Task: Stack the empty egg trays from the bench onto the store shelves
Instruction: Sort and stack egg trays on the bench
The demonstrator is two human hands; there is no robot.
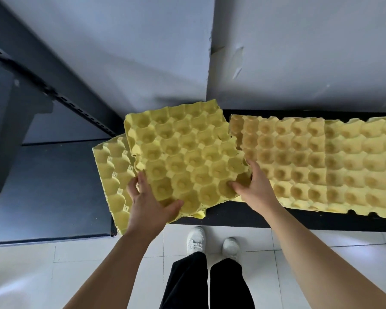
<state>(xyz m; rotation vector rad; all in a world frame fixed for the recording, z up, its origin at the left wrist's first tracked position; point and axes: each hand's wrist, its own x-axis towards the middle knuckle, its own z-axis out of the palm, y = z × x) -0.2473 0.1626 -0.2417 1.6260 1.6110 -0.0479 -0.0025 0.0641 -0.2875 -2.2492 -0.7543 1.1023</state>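
A yellow egg tray (183, 150) is held tilted above the left end of the black bench (232, 216). My left hand (148, 205) grips its near left corner, thumb on top. My right hand (253, 186) grips its near right edge. Under it and to the left lies another yellow egg tray (112, 172), jutting over the bench end toward the dark shelf unit (49, 188). To the right, more yellow trays (299, 161) lie in a row along the bench.
A dark metal shelf upright with slots (60, 98) slants across the left. A grey wall (299, 52) stands behind the bench. White floor tiles (54, 264) and my white shoes (196, 239) show below.
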